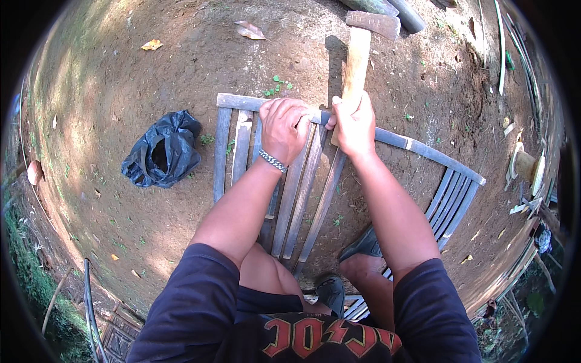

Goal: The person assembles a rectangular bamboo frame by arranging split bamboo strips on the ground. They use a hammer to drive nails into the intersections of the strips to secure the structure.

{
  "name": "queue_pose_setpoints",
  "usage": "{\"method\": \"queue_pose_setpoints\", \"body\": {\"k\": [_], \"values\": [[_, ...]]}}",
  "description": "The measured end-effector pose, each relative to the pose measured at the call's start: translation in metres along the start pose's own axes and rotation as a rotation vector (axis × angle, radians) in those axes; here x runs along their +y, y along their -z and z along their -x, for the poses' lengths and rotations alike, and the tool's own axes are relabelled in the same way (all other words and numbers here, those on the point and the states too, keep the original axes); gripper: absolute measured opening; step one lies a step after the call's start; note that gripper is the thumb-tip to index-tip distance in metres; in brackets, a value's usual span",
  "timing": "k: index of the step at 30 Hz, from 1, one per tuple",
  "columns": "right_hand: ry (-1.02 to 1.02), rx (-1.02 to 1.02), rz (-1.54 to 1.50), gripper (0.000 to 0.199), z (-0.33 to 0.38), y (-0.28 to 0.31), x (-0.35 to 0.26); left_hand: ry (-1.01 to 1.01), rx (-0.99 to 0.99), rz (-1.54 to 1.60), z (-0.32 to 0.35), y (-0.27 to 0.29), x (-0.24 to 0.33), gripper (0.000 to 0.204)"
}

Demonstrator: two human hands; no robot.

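Note:
My right hand [356,126] is wrapped round the pale wooden handle of a hatchet [357,57]. Its rusty metal head points away from me, and the handle's butt sticks out below my fist. Under both hands runs the weathered top rail [426,151] of a slatted bamboo frame. My left hand [284,127] is closed over that rail, left of the hatchet, with its fingertips largely hidden. Long slats [293,187] stretch from the rail toward my legs. Another group of slats [451,199] joins the rail's right end, with a wide gap between the groups.
A crumpled black plastic bag [162,151] lies on the bare earth left of the frame. Thick dark poles [407,15] lie at the far edge, just beyond the hatchet head. Split bamboo pieces [535,172] are scattered on the right. My sandalled foot [331,293] stands among the slats.

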State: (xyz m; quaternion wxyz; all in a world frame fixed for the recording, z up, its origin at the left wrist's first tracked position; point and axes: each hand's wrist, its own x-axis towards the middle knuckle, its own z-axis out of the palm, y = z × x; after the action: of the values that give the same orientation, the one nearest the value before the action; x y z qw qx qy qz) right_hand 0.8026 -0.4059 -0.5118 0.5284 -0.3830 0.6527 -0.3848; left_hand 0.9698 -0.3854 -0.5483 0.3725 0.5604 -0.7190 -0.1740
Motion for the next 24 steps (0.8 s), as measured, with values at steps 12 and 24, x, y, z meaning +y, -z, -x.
{"method": "queue_pose_setpoints", "body": {"k": [12,24], "values": [[0.209,-0.110,0.419,0.046,0.085,0.056,0.006,0.039,-0.008,0.010,-0.002,0.003,0.005,0.015],[0.164,-0.295,0.755,0.048,0.123,0.088,0.012,0.089,-0.013,0.024,-0.003,0.001,0.002,0.016]]}}
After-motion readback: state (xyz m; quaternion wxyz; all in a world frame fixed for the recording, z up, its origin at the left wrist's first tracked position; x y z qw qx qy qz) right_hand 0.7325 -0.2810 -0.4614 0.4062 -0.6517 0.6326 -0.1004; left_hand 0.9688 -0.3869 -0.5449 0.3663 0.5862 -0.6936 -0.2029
